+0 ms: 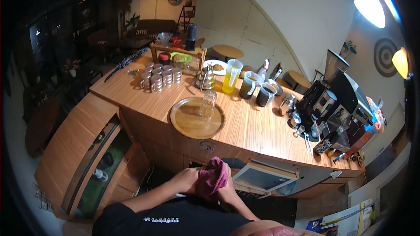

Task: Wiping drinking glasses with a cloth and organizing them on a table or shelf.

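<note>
Close to my body, below the counter's front edge, both hands are at a bunched maroon cloth [215, 178]. My left hand [189, 178] grips its left side; my right hand [226, 190] is on its right side, partly covered by the cloth. Whether something is wrapped inside is hidden. Beyond my hands, a round wooden tray [187, 123] lies at the counter's edge with a clear glass [208, 103] standing on it. Behind the tray are a metal pourer [206, 80], a pitcher of yellow liquid [232, 77] and two jugs of dark liquid [250, 85].
Several ribbed metal mugs [157, 83] stand at the counter's left, near a wooden rack [200, 54]. A coffee grinder [328, 88], small cups and a dark bottle [325, 144] occupy the right end. Under the counter, a framed glass door [265, 177] juts out.
</note>
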Available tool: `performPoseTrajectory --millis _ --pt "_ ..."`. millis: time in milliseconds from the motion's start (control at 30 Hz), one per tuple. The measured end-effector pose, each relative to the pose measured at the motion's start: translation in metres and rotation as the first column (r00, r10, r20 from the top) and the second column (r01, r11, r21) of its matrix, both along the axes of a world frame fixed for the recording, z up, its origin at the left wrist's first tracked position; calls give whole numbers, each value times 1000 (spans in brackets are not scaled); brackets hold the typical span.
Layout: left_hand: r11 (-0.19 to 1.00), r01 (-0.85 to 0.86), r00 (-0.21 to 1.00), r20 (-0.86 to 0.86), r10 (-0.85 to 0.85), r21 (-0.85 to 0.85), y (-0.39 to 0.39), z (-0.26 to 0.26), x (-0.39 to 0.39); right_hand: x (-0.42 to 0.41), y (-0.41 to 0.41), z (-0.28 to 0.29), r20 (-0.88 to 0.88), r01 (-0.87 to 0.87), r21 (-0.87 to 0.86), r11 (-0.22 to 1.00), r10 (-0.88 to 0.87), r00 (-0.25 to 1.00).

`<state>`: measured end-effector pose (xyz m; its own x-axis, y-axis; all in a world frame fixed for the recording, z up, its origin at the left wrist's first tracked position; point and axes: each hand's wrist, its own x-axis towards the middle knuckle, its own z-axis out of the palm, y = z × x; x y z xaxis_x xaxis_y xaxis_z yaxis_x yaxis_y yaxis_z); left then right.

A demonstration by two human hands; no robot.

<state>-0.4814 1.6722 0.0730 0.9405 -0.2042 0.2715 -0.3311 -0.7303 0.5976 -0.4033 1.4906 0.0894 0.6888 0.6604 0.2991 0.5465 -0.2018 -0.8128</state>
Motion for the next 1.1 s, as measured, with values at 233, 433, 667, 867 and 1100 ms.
performPoseTrajectory --millis 233,433,667,867,1100 --pt "693 -67 698 -530 -481 -718 9 -9 -5 24 -17 30 475 -624 -181 760 623 621" --pt "997 -62 933 -353 74 44 -2 -43 8 43 -1 3 59 -365 102 926 360 931" --pt "997 15 935 -354 15 81 37 -28 8 39 42 16 67 -354 -12 935 354 933" --pt "933 163 892 -357 -278 -322 79 -25 -10 66 71 60 408 -828 -130 546 791 457" --pt "723 -178 967 18 255 -667 75 -19 -5 64 135 69 244 -740 -112 663 740 626"
